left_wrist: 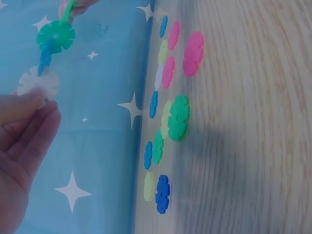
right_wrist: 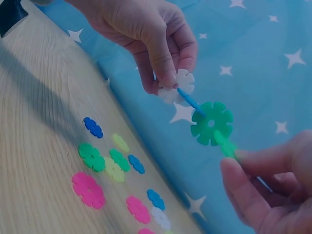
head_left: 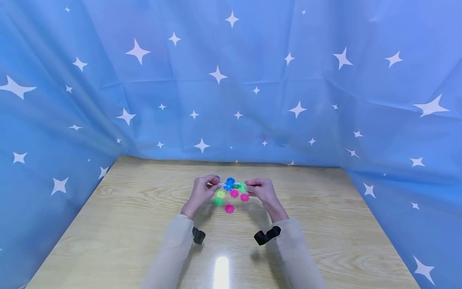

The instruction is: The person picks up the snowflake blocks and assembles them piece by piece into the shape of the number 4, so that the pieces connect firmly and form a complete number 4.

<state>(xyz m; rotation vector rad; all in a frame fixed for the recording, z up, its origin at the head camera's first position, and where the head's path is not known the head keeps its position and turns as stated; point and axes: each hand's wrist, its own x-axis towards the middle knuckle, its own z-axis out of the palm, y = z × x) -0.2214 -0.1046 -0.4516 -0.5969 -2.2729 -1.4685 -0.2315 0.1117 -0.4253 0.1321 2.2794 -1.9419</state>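
Table (head_left: 108,241): left hand (head_left: 202,191) pinches white end, right hand (head_left: 263,190) light-green end, of four-disc chain (right_wrist: 202,119) held above surface toward far edge. Step likely linking; next move probably wants slots pressed home. Loose near that edge: four blue discs (left_wrist: 154,104), three pink (left_wrist: 193,53), three yellow (left_wrist: 148,186), two green (left_wrist: 180,109), one white (left_wrist: 159,77).

From behind and above the linked disc chain (right_wrist: 218,113), the head view looks forward and down from well back, taking in table (head_left: 108,241) and curtain (head_left: 252,48), while the two wrist views, close and rolled, face across the chain from its left and right, sharing it and the loose discs (right_wrist: 91,156) below.
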